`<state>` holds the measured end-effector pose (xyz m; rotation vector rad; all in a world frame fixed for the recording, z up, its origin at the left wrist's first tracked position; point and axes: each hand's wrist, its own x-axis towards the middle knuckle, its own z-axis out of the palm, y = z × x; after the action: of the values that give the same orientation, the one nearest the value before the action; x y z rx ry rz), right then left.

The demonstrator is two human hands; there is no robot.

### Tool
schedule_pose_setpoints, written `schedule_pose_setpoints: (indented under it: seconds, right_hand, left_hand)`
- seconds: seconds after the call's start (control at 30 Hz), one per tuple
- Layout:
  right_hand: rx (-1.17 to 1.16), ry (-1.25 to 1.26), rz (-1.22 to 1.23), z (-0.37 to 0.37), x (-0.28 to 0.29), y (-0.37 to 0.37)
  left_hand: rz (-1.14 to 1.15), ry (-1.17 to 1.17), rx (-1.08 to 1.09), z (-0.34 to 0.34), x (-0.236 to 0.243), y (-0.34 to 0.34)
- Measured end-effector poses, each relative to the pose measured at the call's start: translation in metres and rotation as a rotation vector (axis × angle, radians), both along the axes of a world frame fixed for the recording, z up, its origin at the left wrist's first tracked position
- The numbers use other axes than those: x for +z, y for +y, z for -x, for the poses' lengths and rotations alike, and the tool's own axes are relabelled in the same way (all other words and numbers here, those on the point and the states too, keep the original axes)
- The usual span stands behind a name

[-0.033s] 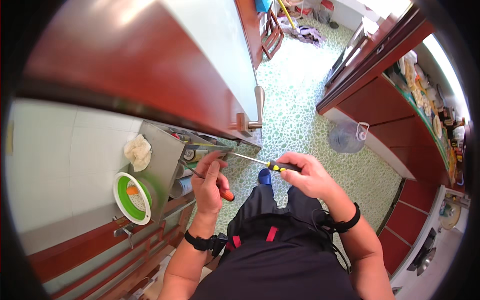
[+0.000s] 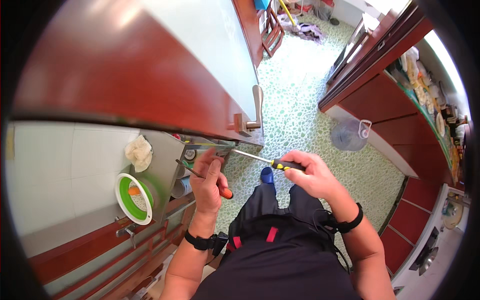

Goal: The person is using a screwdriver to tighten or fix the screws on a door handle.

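We see the right hand (image 2: 312,175) clenched on a yellow-black screwdriver (image 2: 267,161), the left hand (image 2: 207,182) grasping an orange-handled screwdriver (image 2: 205,180) (near the door handle (image 2: 256,110)).

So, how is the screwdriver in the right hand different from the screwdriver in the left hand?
The black-and-yellow-handled screwdriver lies in the right hand, its bright shaft reaching left toward the door edge by the lever handle. The orange-handled screwdriver lies in the left hand, its shaft darker, pointing up-left toward the grey shelf. Both are slim and held by the handle.
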<state>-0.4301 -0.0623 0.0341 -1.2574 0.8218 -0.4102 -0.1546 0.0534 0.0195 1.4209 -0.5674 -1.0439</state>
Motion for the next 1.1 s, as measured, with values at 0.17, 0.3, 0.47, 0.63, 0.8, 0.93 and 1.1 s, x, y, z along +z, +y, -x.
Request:
schedule_pose_setpoints:
  seconds: [0.17,0.3,0.47,0.63,0.8,0.93,1.1]
  right_hand:
    - [-0.098,-0.034,0.026,0.021,0.006,-0.017]
    - [-0.099,-0.037,0.053,0.03,-0.002,-0.037]
    - [0.008,-0.094,0.119,0.022,-0.019,-0.061]
    - [0.033,-0.137,0.175,0.016,-0.035,-0.068]
    - [0.05,-0.16,0.137,0.016,-0.042,-0.071]
    - [0.047,-0.182,0.073,0.017,-0.044,-0.074]
    - [0.054,-0.185,0.087,0.018,-0.044,-0.078]
  left_hand:
    - [0.1,-0.307,0.048,0.019,0.032,-0.035]
    - [0.137,-0.37,-0.023,0.003,0.003,-0.036]
    - [0.053,-0.319,0.139,0.035,0.009,-0.06]
    - [0.045,-0.433,0.223,0.04,0.005,-0.06]
    - [0.05,-0.447,0.282,0.048,0.004,-0.065]
    - [0.013,-0.514,0.304,0.053,-0.001,-0.071]
    - [-0.037,-0.586,0.291,0.058,-0.005,-0.072]
